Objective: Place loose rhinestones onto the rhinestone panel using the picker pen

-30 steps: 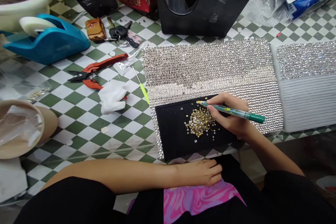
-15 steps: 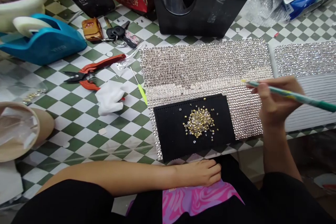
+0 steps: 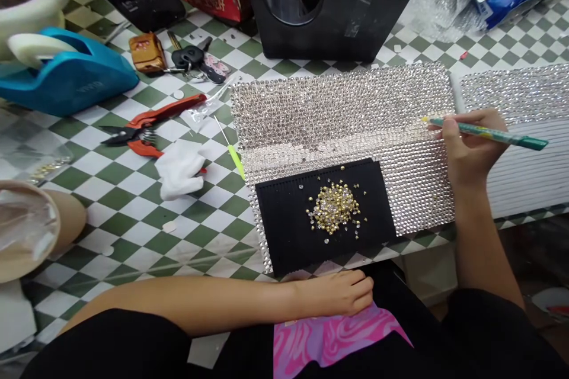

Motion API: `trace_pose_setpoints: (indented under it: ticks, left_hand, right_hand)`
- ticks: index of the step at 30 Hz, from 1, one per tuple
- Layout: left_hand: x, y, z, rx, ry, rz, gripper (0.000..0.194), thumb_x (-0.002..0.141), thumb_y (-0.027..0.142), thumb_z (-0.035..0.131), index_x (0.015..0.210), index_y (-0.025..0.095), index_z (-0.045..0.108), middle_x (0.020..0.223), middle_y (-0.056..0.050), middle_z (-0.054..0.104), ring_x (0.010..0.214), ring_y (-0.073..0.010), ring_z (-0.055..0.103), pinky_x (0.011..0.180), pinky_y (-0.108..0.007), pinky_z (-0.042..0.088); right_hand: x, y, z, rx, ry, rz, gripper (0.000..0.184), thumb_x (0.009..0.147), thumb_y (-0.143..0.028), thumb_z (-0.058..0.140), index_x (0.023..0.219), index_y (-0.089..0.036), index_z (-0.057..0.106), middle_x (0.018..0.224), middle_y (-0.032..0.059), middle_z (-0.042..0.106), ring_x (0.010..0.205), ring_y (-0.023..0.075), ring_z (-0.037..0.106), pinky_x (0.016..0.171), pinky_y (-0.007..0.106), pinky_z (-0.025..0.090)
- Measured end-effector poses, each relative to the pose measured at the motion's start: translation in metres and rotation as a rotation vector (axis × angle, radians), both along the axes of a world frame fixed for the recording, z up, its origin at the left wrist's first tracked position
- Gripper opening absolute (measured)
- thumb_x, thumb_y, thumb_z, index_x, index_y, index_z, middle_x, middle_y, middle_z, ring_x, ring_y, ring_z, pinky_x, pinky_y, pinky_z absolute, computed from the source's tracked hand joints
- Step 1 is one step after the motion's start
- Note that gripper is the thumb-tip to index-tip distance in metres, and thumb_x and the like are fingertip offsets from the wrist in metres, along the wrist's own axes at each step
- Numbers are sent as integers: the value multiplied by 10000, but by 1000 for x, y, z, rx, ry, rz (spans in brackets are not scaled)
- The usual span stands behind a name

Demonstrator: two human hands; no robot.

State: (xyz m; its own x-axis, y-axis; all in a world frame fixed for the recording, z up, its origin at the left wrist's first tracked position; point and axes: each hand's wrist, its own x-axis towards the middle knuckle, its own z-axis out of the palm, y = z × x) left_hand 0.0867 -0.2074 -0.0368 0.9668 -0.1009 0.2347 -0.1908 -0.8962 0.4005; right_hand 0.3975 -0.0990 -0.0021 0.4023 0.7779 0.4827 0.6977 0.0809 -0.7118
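My right hand (image 3: 469, 148) is closed around a green pen-like picker tool (image 3: 489, 133). Its yellow tip touches the right part of a large rhinestone-covered sheet (image 3: 338, 112). On the sheet's near side lies a black ridged tray (image 3: 288, 231) with a heap of loose gold and clear rhinestones (image 3: 333, 210). My left hand (image 3: 340, 293) rests palm down in my lap at the table's front edge, fingers loosely curled, holding nothing, just above a pink patterned cloth (image 3: 329, 337).
On the green-and-white checked table are red-handled snips (image 3: 146, 127), a white wad (image 3: 180, 169), a yellow-green stick tool (image 3: 235, 157), keys (image 3: 193, 59), a blue tape dispenser (image 3: 62, 74) and a black one (image 3: 333, 0). A second rhinestone sheet (image 3: 520, 95) lies right.
My right hand lifted the picker from the rhinestone heap on the black tray and carried it right and up to the sheet's right part. My left hand stayed put.
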Motion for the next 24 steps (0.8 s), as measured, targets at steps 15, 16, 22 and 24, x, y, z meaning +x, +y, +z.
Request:
trace_pose_setpoints:
  ticks: [15, 16, 22, 24]
  left_hand:
    - [1, 1, 2, -14, -14, 12, 176, 861, 178, 482, 1018, 150, 557, 1054, -33, 636, 825, -48, 579, 730, -191, 437]
    - [1, 1, 2, -17, -16, 15, 165, 862, 179, 481, 1006, 153, 556, 1049, -32, 636, 819, -48, 578, 724, -190, 435]
    - [0, 0, 3, -40, -38, 57, 114, 857, 163, 468, 936, 158, 549, 992, -11, 645, 783, -60, 578, 683, -184, 429]
    - [0, 0, 4, -42, -44, 71, 116, 853, 157, 467, 934, 160, 551, 982, -6, 644, 771, -61, 575, 666, -185, 426]
  right_hand:
    - [-38, -17, 18, 68, -6, 105, 74, 791, -159, 659, 840, -151, 605, 756, 24, 612, 668, 167, 685, 581, 303, 543]
    - [-51, -21, 22, 40, -13, 153, 93, 782, -141, 662, 863, -157, 621, 777, 27, 634, 690, 169, 689, 575, 293, 535]
    - [-111, -28, 34, -133, -93, 423, 145, 766, -121, 680, 880, -200, 641, 791, -11, 675, 684, 102, 647, 593, 235, 500]
    - [-116, -25, 32, -151, -106, 443, 130, 773, -117, 674, 867, -194, 629, 765, -14, 663, 651, 86, 621, 566, 221, 477]
